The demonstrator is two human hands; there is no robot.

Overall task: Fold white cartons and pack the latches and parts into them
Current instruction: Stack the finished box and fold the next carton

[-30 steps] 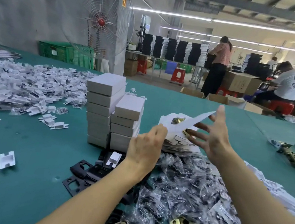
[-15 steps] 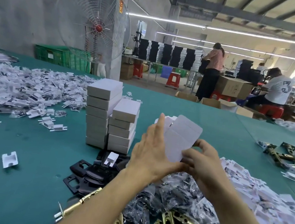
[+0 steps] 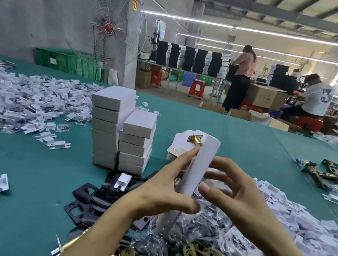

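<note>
as left hand, right hand grip white carton — fingers curled on smooth sides.

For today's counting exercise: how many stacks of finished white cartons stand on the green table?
2: a taller stack on the left, a shorter stack close beside it on the right. None seems hidden.

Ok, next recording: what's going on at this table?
A person at a green table is folding a white carton. Both hands grip it upright: the left hand along its left edge, the right hand curled round from the right. It looks only partly formed. Two stacks of closed cartons stand behind on the left, a brass latch lies on the pile of flat blanks, and bagged parts are heaped under the hands.
</note>
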